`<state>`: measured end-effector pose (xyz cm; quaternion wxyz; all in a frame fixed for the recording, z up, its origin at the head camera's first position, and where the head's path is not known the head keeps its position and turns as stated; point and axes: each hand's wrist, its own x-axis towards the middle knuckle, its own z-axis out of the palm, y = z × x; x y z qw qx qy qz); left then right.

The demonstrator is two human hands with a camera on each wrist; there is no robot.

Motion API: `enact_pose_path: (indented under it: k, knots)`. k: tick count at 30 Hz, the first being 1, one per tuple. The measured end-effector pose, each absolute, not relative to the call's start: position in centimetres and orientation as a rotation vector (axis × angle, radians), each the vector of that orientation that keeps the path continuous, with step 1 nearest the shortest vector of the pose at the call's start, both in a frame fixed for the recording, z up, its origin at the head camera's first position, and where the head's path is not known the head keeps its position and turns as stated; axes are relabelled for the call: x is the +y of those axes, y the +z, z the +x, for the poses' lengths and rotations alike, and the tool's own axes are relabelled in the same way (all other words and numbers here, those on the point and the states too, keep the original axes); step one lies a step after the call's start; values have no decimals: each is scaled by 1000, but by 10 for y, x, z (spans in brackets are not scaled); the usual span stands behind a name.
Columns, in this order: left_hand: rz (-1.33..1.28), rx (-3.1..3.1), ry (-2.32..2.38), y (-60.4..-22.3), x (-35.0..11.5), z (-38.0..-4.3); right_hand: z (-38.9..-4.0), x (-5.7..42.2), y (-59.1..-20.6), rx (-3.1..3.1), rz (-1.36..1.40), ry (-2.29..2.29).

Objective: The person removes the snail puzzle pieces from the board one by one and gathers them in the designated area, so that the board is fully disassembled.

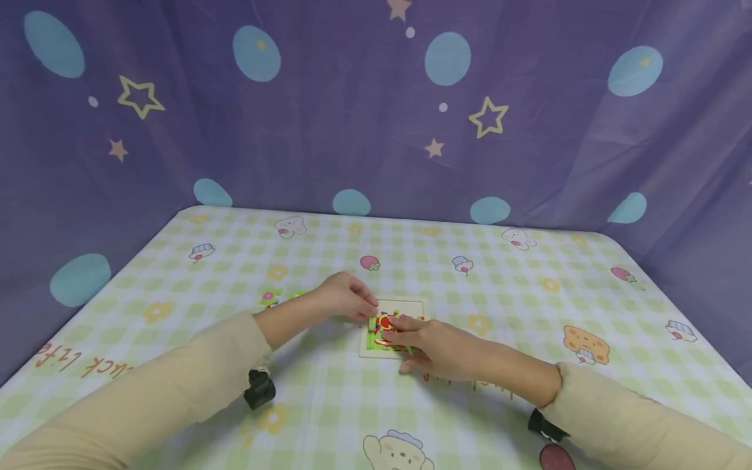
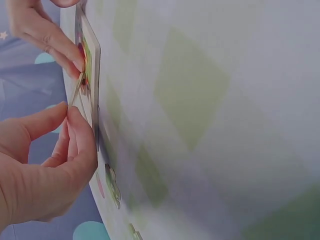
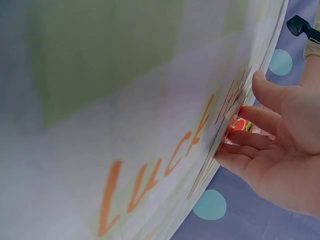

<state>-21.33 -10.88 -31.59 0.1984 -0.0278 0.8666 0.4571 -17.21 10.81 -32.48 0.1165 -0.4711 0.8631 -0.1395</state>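
Observation:
A pale puzzle board (image 1: 369, 351) with a bright red and green picture lies on the table in the head view. My left hand (image 1: 345, 297) is at its upper left edge. Between thumb and forefinger that hand pinches a thin puzzle piece (image 2: 76, 90), tilted up over the board, as the left wrist view shows. My right hand (image 1: 443, 349) reaches in from the right, its extended fingertips touching the red picture pieces (image 1: 384, 322). In the right wrist view the fingers of the right hand (image 3: 280, 130) lie along the board's edge. Both hands hide part of the picture.
Loose colourful puzzle pieces (image 1: 270, 297) lie left of the board, partly behind the left forearm. A checked cloth (image 1: 329, 418) with printed figures covers the table. A purple curtain (image 1: 364, 130) with stars and dots hangs behind it.

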Motion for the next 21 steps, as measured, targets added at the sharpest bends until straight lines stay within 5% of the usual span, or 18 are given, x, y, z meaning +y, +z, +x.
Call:
enact_pose_path:
  k: [21]
  knots:
    - [-175,2294,1489,-317,-113,-200,-172,107,-324,2523,-1353,-415]
